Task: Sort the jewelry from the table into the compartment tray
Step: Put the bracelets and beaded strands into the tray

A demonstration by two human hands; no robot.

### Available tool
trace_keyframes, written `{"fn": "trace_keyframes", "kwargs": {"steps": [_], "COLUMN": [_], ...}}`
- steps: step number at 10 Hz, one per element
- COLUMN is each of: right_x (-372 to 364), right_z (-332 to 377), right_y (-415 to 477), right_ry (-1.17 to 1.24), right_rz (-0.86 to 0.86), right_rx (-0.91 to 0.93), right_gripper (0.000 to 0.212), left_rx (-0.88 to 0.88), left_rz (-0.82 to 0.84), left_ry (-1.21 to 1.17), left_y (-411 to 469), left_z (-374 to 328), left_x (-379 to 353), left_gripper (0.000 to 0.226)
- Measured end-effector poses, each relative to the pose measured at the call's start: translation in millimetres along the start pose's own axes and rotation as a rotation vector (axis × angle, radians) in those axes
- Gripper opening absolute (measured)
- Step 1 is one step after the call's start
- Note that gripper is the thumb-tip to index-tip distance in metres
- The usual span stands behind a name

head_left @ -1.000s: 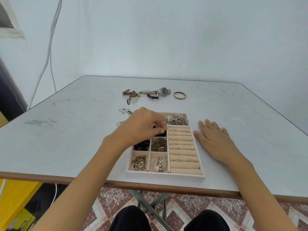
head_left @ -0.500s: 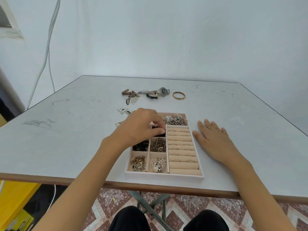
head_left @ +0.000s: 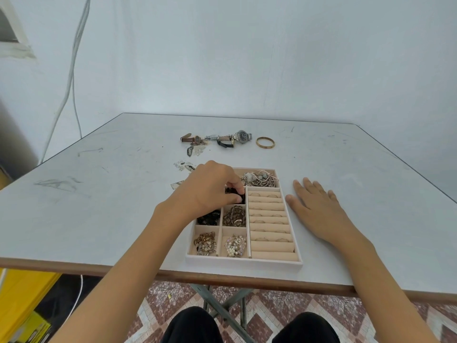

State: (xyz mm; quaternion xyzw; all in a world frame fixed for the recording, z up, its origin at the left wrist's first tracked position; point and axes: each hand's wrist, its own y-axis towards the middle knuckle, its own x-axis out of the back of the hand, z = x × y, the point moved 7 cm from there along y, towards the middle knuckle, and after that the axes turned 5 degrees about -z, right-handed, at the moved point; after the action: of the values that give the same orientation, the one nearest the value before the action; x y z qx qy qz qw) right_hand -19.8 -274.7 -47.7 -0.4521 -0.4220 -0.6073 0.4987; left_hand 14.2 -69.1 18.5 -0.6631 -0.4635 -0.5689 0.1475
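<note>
The beige compartment tray [head_left: 243, 263] lies near the table's front edge. Its left cells hold dark beads [head_left: 209, 217], chains [head_left: 234, 216], gold pieces [head_left: 205, 243] and pearl pieces [head_left: 235, 245]; rings sit in the ring rolls [head_left: 268, 219]. My left hand [head_left: 207, 191] hovers over the upper left cells, thumb and fingertips pinching a black jewelry piece [head_left: 235, 194] in the cell. My right hand [head_left: 316, 209] lies flat on the table just right of the tray. Several watches [head_left: 242, 136], a gold bangle [head_left: 265, 142] and small loose pieces [head_left: 184, 165] lie beyond the tray.
A tangle of pale necklaces [head_left: 259, 179] fills the tray's top cell. The white table [head_left: 99, 206] ends in a brown front edge close to my body. Cables [head_left: 71, 78] hang on the wall at the left. Yellow objects [head_left: 24, 293] stand on the floor.
My left hand's fingertips have stayed in the black-jewelry cell and shifted only slightly. The right hand has not moved.
</note>
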Motion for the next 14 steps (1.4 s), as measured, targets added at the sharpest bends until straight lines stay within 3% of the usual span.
{"fn": "trace_keyframes", "kwargs": {"steps": [8,14], "right_x": [0.7,0.5], "right_z": [1.3,1.2], "right_y": [0.1,-0.7], "right_ry": [-0.015,-0.012], "right_rz": [0.004,0.011], "right_rx": [0.001,-0.003], "right_gripper": [0.058,0.058], "left_rx": [-0.093,-0.099], "left_rz": [-0.091,-0.056], "left_ry": [0.067,0.05], "left_y": [-12.3,-12.5], "left_z": [-2.5,1.7], "left_x": [1.8,0.2], "left_gripper": [0.016,0.019]}}
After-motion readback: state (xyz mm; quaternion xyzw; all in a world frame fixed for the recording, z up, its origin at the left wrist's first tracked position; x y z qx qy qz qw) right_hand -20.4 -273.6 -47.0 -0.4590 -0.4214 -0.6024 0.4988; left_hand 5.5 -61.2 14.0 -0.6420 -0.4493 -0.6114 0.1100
